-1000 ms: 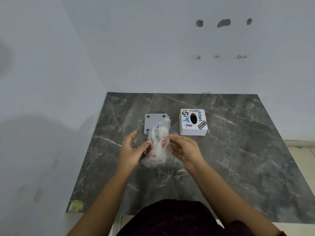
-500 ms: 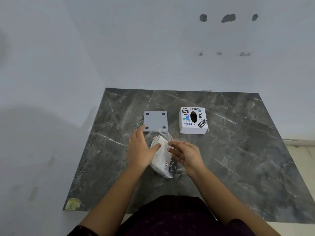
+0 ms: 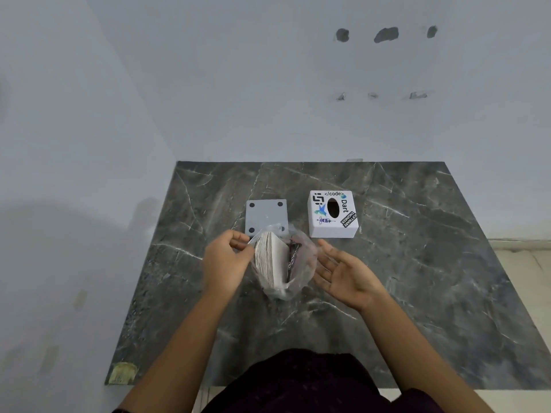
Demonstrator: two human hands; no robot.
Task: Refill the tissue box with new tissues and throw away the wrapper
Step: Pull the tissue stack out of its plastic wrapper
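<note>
The left hand point(image 3: 225, 262) pinches the far-left edge of the clear wrapper point(image 3: 301, 265), which stands on the marble table point(image 3: 417, 263) with the stack of tissues point(image 3: 271, 257) inside. The right hand point(image 3: 343, 272) is spread, palm up, just right of the wrapper (possibly brushing it). The tissue box point(image 3: 332, 214) sits farther back on the right, with its grey base plate point(image 3: 266, 214) to its left.

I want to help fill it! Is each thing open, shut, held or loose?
Clear plastic wrapper: torn open on top, tissues inside.
White tissue stack: on edge inside the wrapper.
White stickered tissue box: on the table, oval hole up.
Grey square plate: lying flat, apart from the box.
Left hand: pinches the wrapper's edge.
Right hand: open, holding nothing.
</note>
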